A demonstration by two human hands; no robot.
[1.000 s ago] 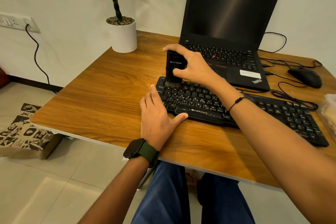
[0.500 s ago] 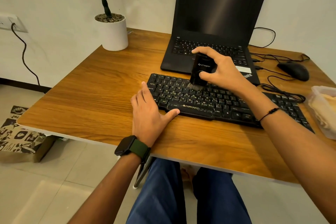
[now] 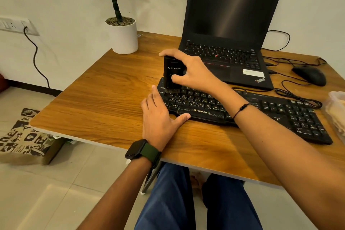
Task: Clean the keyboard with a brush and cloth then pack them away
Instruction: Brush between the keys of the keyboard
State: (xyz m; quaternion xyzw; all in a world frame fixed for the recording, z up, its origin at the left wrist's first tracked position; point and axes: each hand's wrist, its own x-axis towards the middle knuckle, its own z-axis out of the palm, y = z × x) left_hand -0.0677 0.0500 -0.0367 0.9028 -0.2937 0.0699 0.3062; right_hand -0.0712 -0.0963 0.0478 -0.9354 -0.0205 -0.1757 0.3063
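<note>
Blue trousers [image 3: 168, 201] nearest, under the tabletop [image 3: 104, 104] edge. Left wrist with watch [image 3: 137, 149]; left hand [image 3: 158, 117] flat on the wood, fingers together and thumb spread, thumb tip touching the front left edge of the keyboard [image 3: 261, 110]. Right forearm crossing over the keyboard, black cord bracelet [image 3: 240, 109] at the wrist. Right hand [image 3: 188, 72] closed around the upright black brush [image 3: 172, 75], index finger over its top, thumb on its front face; bristles down on the far left corner keys. Clear tub [image 3: 337, 110] at right edge, contents pale, not identifiable. Farther: open laptop [image 3: 233, 24], screen dark; mouse [image 3: 309, 75] to its right; white plant pot [image 3: 124, 37] at far left corner.
</note>
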